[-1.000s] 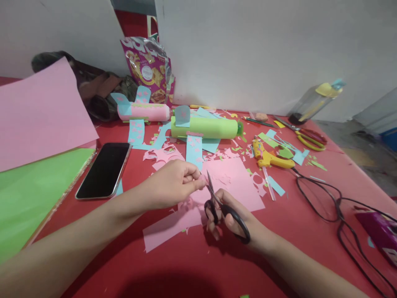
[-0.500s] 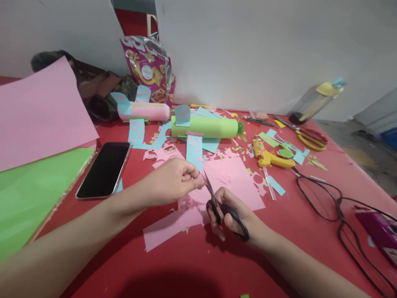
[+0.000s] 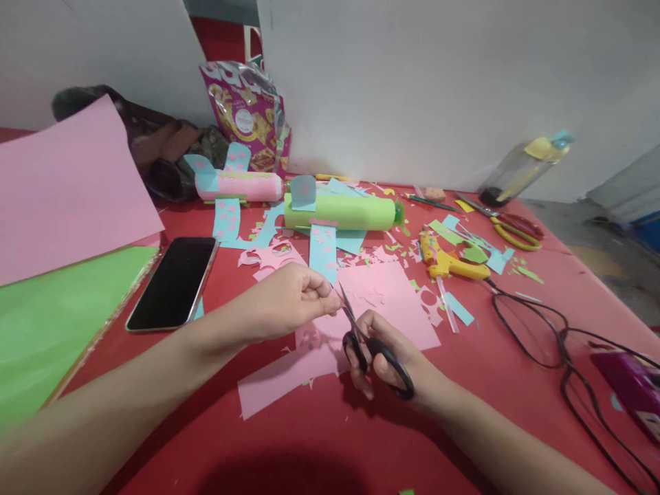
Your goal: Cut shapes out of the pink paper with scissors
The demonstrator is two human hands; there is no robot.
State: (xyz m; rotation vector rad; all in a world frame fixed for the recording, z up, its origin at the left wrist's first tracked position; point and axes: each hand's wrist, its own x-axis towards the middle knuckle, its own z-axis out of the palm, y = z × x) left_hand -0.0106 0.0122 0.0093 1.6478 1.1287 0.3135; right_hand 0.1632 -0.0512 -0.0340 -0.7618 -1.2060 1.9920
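The R hand (image 3: 401,348) grips black scissors (image 3: 375,346) by the loops, blades pointing far & right by the L hand (image 3: 291,299), whose thumb & finger pinch together, but can't tell what tiny bit they hold. Pink paper (image 3: 405,302) w/ little cut bits on it lies flat on the red worktop (image 3: 489,399), just past the hands. Phone (image 3: 172,285) is L, yellow glue gun (image 3: 448,265) R, green tube (image 3: 355,213) far.

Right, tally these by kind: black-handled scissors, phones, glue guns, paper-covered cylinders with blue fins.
Black-handled scissors: 1
Phone: 1
Glue gun: 1
Finned cylinders: 2 (pink cylinder, green cylinder)
Total: 5
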